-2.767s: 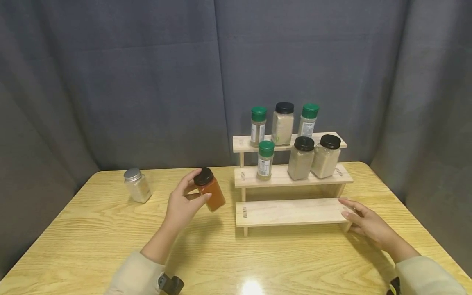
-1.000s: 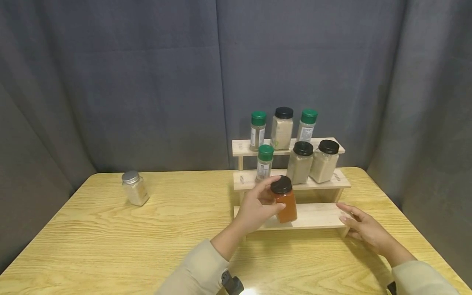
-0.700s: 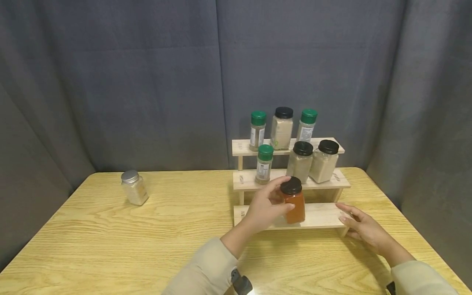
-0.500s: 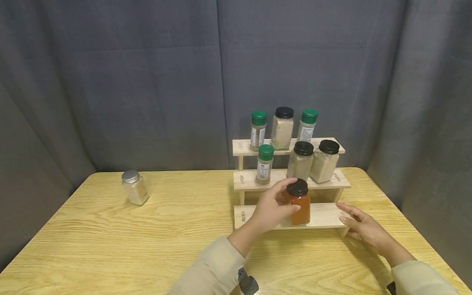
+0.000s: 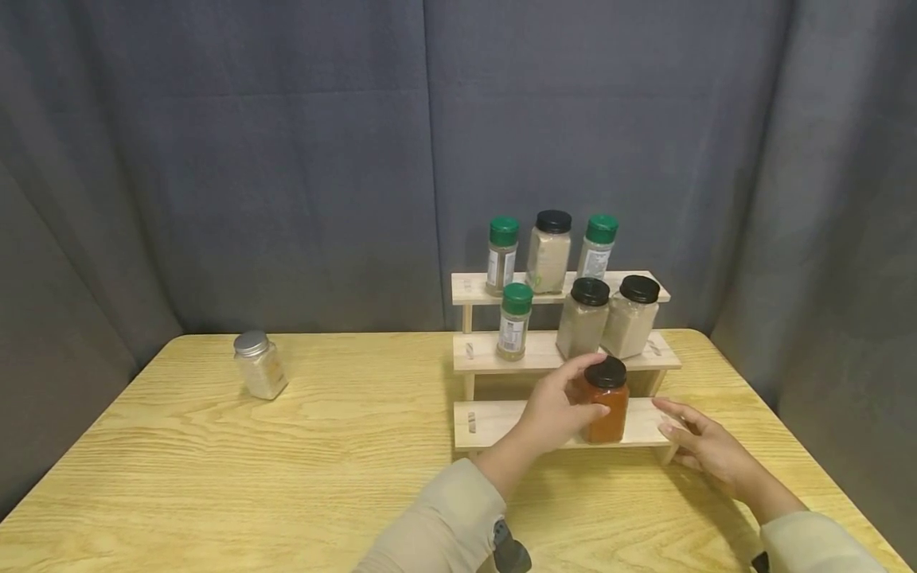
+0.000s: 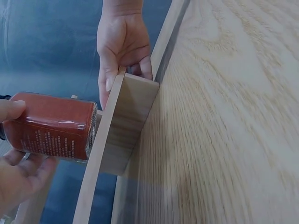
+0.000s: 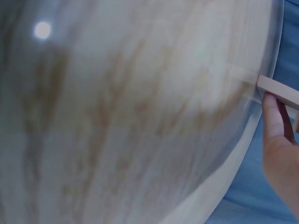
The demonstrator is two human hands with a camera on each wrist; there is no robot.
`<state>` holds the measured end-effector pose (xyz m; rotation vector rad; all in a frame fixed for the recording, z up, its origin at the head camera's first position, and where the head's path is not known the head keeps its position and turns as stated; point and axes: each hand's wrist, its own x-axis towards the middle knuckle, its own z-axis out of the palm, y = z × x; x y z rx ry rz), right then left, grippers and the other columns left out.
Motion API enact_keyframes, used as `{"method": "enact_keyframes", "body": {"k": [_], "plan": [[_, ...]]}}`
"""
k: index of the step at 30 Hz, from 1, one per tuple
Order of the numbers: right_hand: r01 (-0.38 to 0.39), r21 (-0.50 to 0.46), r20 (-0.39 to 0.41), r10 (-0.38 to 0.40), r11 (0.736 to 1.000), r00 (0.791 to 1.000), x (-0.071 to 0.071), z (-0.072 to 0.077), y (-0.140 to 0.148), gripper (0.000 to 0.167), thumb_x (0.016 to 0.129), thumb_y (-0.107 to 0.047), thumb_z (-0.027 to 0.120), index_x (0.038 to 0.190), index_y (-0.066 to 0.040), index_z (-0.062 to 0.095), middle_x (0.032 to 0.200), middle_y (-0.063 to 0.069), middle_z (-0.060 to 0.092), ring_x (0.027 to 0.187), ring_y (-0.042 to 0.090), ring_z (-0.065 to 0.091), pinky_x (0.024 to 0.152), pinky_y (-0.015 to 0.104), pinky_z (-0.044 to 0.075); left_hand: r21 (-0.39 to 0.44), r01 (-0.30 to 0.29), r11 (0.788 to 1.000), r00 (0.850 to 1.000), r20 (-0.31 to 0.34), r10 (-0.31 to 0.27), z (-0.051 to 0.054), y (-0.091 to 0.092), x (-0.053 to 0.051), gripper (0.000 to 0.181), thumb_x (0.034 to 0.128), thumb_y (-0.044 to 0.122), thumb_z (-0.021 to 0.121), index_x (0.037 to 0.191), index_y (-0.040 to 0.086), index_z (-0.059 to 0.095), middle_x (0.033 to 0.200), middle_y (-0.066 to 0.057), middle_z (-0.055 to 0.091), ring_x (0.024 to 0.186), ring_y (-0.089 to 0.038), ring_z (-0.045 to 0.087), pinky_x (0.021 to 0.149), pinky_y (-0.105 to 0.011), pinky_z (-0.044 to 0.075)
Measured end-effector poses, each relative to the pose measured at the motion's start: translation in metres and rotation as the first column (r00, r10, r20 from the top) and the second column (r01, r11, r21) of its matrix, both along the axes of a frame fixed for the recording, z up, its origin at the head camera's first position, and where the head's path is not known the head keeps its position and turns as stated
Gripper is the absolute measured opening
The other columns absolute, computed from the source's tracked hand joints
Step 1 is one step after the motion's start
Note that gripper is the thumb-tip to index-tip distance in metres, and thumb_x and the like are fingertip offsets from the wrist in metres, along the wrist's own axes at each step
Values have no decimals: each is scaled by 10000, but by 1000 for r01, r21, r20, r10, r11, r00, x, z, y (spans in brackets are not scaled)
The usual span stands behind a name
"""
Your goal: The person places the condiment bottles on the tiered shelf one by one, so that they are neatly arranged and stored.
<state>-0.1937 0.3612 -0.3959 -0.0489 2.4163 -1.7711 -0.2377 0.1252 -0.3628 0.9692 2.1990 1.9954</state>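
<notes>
In the head view my left hand (image 5: 555,414) holds a square spice jar (image 5: 607,422) with a black lid and red-orange contents, thumb in front and fingers behind. The jar is upright over the right half of the bottom shelf of a three-tier wooden rack (image 5: 494,420). In the left wrist view the jar's base (image 6: 91,130) is right at the shelf board; I cannot tell if it touches. My right hand (image 5: 716,454) grips the right end of that shelf. The right wrist view shows its thumb side against the board (image 7: 280,91).
Green-lidded shakers (image 5: 512,326) and black-lidded jars (image 5: 582,322) stand on the middle and top shelves. A silver-lidded jar (image 5: 262,370) stands at the table's back left. Grey curtains (image 5: 301,175) surround the wooden table (image 5: 272,477).
My left hand has carried the red-orange jar rightward from the table's middle to the right half of the bottom shelf. My right hand has stayed at the shelf's end.
</notes>
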Motion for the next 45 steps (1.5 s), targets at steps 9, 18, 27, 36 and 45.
{"method": "enact_keyframes", "body": {"k": [9, 18, 27, 36, 45], "plan": [[-11, -6, -18, 10, 1000, 1000, -1, 4, -1, 596, 900, -229, 462, 1338, 34, 157, 1382, 264, -26, 1194, 462, 126, 838, 456, 403, -98, -40, 994, 992, -124, 28, 4, 14, -2, 595, 695, 21, 699, 1200, 257, 493, 1039, 96, 540, 792, -14, 493, 636, -146, 435], [-15, 19, -31, 16, 1000, 999, -6, 7, -2, 603, 901, -245, 457, 1340, 38, 156, 1389, 250, -23, 1208, 458, 89, 860, 479, 373, -217, -115, 969, 955, -293, 48, 9, 23, -6, 580, 698, 106, 718, 1203, 268, 483, 1053, 84, 541, 822, 9, 479, 705, -101, 385], [-24, 43, -16, 25, 999, 1000, -4, 5, 0, 622, 907, -241, 445, 1335, 61, 109, 1359, 312, -13, 1188, 486, 120, 855, 494, 370, -257, -130, 958, 950, -310, 46, 9, 28, -7, 575, 699, 133, 721, 1198, 285, 480, 1063, 79, 557, 831, 9, 477, 691, -101, 374], [-25, 56, -10, 26, 998, 1000, -1, 3, 2, 611, 914, -247, 429, 1335, 57, 108, 1354, 321, -14, 1186, 491, 124, 863, 507, 355, -288, -157, 945, 921, -388, 34, 7, 29, -5, 582, 711, 152, 712, 1219, 272, 455, 1120, 50, 530, 905, -2, 479, 739, -90, 358], [-6, 38, 0, 6, 999, 1000, -1, -2, 1, 619, 907, -260, 442, 1339, 43, 119, 1344, 327, 29, 1149, 406, 273, 850, 454, 393, -341, -124, 932, 932, -363, -9, 7, 26, -5, 617, 724, 209, 703, 1262, 279, 409, 1193, 47, 481, 1038, -38, 452, 826, -156, 363]]}}
